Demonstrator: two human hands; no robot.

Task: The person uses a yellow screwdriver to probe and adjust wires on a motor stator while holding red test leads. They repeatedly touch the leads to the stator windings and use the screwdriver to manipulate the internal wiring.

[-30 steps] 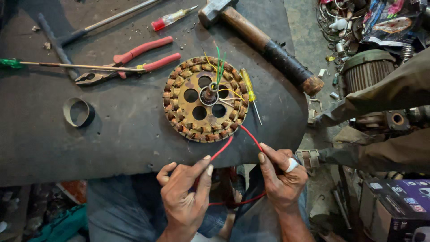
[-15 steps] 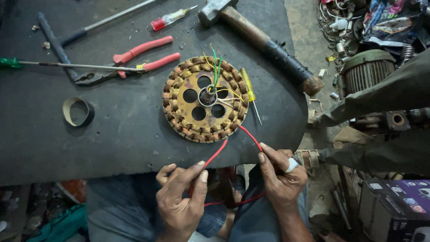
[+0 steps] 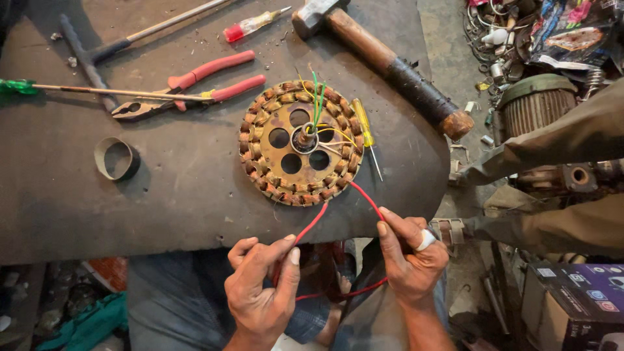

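Observation:
A round fan stator (image 3: 301,141) with copper windings lies flat on the dark workbench (image 3: 169,195), with green and yellow wires sticking up from its hub. Two red wires (image 3: 314,220) run from its near rim toward me. My left hand (image 3: 263,289) pinches one red wire below the bench's front edge. My right hand (image 3: 409,260), with a white wrap on one finger, pinches the other red wire, which loops down between my hands.
Red-handled pliers (image 3: 195,88), a long green-handled screwdriver (image 3: 97,91), a tape roll (image 3: 116,158), a small yellow screwdriver (image 3: 364,130) and a hammer (image 3: 383,58) lie on the bench. Another person's sleeves (image 3: 559,140) and a motor (image 3: 536,104) are at the right. Boxes (image 3: 572,299) stand lower right.
The stator sits slightly further left in view. My hands have shifted a little along the red wires; the left-hand wire now runs straighter from the stator rim.

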